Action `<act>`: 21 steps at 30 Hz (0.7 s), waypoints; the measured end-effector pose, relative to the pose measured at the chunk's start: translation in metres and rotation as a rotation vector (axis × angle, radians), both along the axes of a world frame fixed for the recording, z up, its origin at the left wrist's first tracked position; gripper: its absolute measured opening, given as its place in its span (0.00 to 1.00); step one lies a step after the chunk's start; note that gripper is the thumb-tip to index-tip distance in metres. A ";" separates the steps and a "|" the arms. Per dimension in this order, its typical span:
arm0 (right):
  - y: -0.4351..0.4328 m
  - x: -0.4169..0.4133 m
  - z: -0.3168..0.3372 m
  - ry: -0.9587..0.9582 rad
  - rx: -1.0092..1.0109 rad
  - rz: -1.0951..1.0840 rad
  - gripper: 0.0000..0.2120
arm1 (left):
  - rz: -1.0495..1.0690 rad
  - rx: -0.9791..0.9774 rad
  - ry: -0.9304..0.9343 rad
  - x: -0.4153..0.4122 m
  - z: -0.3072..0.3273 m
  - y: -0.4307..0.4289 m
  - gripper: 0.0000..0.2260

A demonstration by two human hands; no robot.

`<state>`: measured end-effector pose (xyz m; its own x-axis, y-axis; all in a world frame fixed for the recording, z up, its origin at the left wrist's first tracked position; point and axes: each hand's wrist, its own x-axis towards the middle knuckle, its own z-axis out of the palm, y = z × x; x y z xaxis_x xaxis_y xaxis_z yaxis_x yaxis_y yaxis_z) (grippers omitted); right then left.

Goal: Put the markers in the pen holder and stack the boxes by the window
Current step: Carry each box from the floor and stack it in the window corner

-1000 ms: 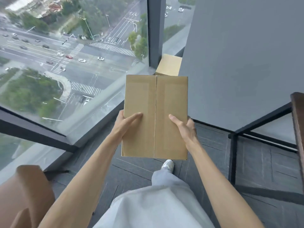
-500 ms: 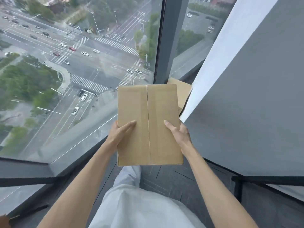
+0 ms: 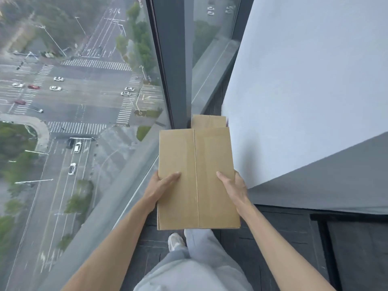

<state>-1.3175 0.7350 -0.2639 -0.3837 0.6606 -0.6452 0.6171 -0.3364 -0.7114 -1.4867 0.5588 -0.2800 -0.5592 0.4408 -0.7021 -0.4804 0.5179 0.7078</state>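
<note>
I hold a flat brown cardboard box [image 3: 197, 177] in front of me, its top seam running lengthwise. My left hand [image 3: 161, 185] grips its left edge with the thumb on top. My right hand [image 3: 233, 185] grips its right edge the same way. Beyond it, a second cardboard box [image 3: 209, 121] lies on the floor in the corner between the window post and the wall; only its far strip shows above the held box. No markers or pen holder are in view.
A floor-to-ceiling window [image 3: 84, 101] runs along the left, with a dark post [image 3: 174, 59] at the corner. A grey-white wall [image 3: 304, 91] closes the right side. My legs and a white shoe [image 3: 175, 242] stand on dark floor tiles [image 3: 283, 238].
I have walked closer to the window corner with the box in both hands. The box on the floor now lies just beyond the held one, mostly hidden by it. The table frame and chair have left view.
</note>
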 end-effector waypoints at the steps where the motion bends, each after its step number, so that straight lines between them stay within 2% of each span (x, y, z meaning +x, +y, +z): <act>1: 0.013 -0.009 -0.005 -0.003 -0.005 -0.016 0.23 | -0.015 -0.012 0.000 -0.013 -0.005 0.015 0.36; 7: 0.082 -0.072 -0.043 -0.026 -0.043 -0.085 0.30 | -0.027 -0.036 0.004 -0.080 -0.040 0.102 0.33; 12: 0.135 -0.117 -0.070 -0.082 0.005 -0.177 0.19 | -0.084 -0.067 -0.017 -0.128 -0.073 0.168 0.28; 18: 0.196 -0.171 -0.123 -0.182 0.082 -0.153 0.23 | -0.205 -0.118 -0.021 -0.192 -0.134 0.236 0.35; 21: 0.225 -0.195 -0.156 -0.206 0.098 -0.129 0.21 | -0.276 -0.149 0.005 -0.222 -0.171 0.265 0.41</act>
<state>-1.5123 0.9600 -0.4196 -0.1591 0.7591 -0.6313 0.7090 -0.3571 -0.6081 -1.7087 0.8241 -0.4515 -0.4360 0.4688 -0.7682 -0.3043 0.7265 0.6161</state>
